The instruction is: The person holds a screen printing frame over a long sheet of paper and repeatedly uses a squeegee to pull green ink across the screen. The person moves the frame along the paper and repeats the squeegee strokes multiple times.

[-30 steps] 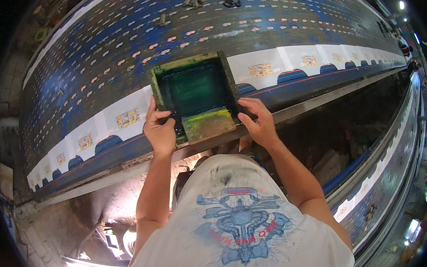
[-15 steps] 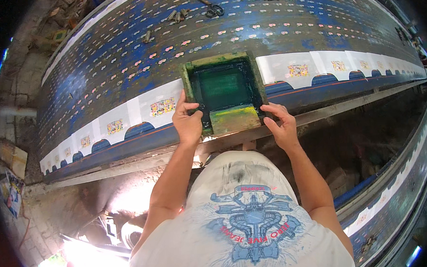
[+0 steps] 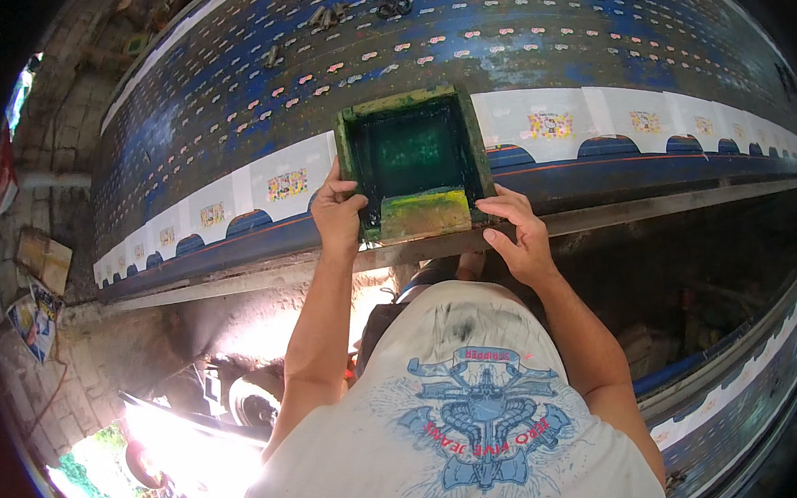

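A square wooden screen-printing frame (image 3: 476,144), smeared dark green, sits at the long table's near edge, over the row of white pieces. Its dark green mesh (image 3: 416,157) shows inside, and a yellow-green stained squeegee-like block (image 3: 426,214) lies across its near end. My left hand (image 3: 337,212) grips the frame's left side, index finger stretched along the outside and the other fingers curled. At the near right corner, my right hand (image 3: 518,231) holds the frame's edge between fingers and thumb. Whatever lies under the frame is hidden.
White pieces with colourful printed patches (image 3: 551,125) run along the table's near edge on both sides. Scissors (image 3: 391,5) and several small cylinders (image 3: 325,18) lie farther back on the blue-grey table (image 3: 225,100). A rail (image 3: 642,208) borders the near side.
The whole view has shifted and turned slightly, so the table and frame sit at a different angle. Both hands keep their places on the frame.
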